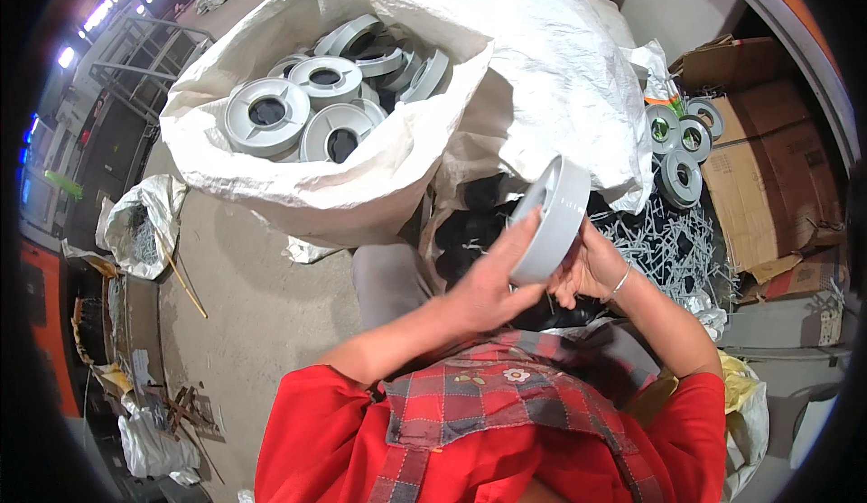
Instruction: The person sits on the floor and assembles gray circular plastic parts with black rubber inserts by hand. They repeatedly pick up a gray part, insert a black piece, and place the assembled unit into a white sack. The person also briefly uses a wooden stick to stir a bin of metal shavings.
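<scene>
Right hand (587, 273) half-hidden behind grey disc (551, 220)

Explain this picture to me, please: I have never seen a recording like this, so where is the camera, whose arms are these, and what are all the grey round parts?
There is no machine here. A person wears a wide-angle camera on the head, looking down, so the edges bend and the person's own forearms enter from below. The left hand and the right hand together hold one grey plastic ring, tilted on edge. Ahead stands an open white woven sack filled with similar grey rings. To the right, a few more rings rest near flattened cardboard boxes, above a heap of small pale stick-like parts whose kind I cannot tell. A smaller bag sits on the concrete floor at the left.
</scene>
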{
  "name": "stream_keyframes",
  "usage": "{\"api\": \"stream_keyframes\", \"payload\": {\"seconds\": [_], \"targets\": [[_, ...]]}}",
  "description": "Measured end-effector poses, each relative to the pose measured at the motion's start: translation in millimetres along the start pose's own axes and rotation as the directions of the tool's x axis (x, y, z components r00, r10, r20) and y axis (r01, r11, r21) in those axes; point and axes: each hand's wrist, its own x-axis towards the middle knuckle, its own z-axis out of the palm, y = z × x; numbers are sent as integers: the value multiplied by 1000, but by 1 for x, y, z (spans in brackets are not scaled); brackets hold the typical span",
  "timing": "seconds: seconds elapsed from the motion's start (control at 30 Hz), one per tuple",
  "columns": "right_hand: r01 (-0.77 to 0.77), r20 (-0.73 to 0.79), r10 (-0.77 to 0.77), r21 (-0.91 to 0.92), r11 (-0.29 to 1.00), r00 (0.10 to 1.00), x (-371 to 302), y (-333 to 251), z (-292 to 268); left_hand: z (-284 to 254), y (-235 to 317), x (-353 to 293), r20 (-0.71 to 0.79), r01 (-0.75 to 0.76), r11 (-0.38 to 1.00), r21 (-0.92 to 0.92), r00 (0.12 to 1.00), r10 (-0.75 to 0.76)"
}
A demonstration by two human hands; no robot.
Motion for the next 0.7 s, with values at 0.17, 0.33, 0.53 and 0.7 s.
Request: {"api": "stream_keyframes", "payload": {"seconds": [0.17,0.33,0.53,0.7], "targets": [[-494,-393,-339,-815,-303,855,-10,5,-108,-105,27,56,-376,9,823,568,892,249],[-771,-776,-39,-618,-155,630,-95,88,-262,-102,26,67,-388,-115,902,416,874,291],[-666,-672,-68,-707,-238,737,-89,110,-272,-20,-35,9,39,173,966,193,982,-184],[-636,-597,-237,-757,-152,767,-74,88,-212,15,-54,-20,349,240,938,250,881,-319]]}}
